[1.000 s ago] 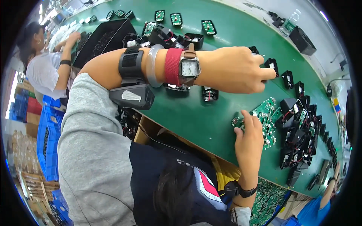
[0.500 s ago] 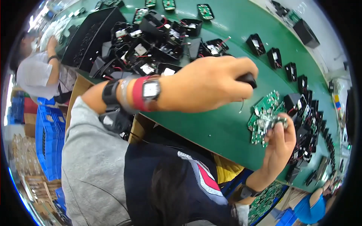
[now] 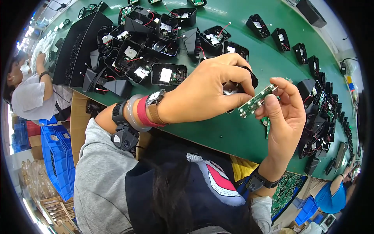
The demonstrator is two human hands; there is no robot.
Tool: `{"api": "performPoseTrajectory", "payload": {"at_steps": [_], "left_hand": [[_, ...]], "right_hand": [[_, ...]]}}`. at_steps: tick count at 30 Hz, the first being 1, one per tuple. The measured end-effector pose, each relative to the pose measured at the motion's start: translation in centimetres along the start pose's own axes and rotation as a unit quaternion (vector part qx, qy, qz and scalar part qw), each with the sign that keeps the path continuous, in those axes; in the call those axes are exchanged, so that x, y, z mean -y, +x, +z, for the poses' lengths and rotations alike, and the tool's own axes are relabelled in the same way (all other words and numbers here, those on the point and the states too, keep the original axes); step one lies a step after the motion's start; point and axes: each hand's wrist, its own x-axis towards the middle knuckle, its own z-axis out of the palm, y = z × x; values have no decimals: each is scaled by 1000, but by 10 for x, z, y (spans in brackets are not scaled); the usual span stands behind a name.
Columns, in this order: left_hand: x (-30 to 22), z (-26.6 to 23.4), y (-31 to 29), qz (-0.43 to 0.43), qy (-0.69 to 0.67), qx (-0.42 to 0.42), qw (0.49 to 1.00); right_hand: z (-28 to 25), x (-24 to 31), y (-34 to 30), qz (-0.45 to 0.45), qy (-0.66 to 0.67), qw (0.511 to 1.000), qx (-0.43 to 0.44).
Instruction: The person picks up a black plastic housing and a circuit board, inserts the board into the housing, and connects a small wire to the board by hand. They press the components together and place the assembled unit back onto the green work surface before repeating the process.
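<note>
My left hand [image 3: 218,87] is closed around a small black plastic housing [image 3: 250,76]; a round silvery part shows inside it, and the fingers hide most of the rest. Close beside it, my right hand [image 3: 286,109] pinches a narrow green circuit board [image 3: 255,102] between thumb and fingers. The board is tilted, with its lower end near my left thumb. Beneath the right hand lie loose green boards [image 3: 266,123], mostly covered by it.
Open black housings [image 3: 169,74] with red wires crowd the green table [image 3: 210,134] at left, beside a black bin [image 3: 72,58]. More housings [image 3: 281,39] form a row at right, near a dense heap [image 3: 317,117]. Co-workers sit left and lower right. A blue crate [image 3: 58,156] stands at left.
My right hand has risen from the loose boards with one circuit board, moving toward my left hand. The left hand has turned, exposing the inside of the black housing.
</note>
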Motion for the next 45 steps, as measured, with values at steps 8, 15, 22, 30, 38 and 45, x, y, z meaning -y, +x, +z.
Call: {"api": "performPoseTrajectory", "payload": {"at_steps": [8, 15, 22, 30, 38, 45], "left_hand": [[12, 5, 1, 50, 41, 15, 998], [8, 9, -1, 34, 47, 27, 998], [9, 11, -2, 32, 21, 37, 999], [10, 7, -1, 37, -32, 99, 994], [2, 6, 0, -42, -187, 157, 969], [0, 9, 1, -116, -262, 158, 945]], "right_hand": [[-4, 3, -10, -34, 8, 999, -18], [-3, -3, -8, -16, -38, 999, -21], [-2, -1, -14, 9, -57, 998, -12], [-13, -10, -10, -4, -50, 999, -8], [1, -8, 1, -118, -275, 954, -21], [-16, -18, -27, -216, -258, 939, -70]]}}
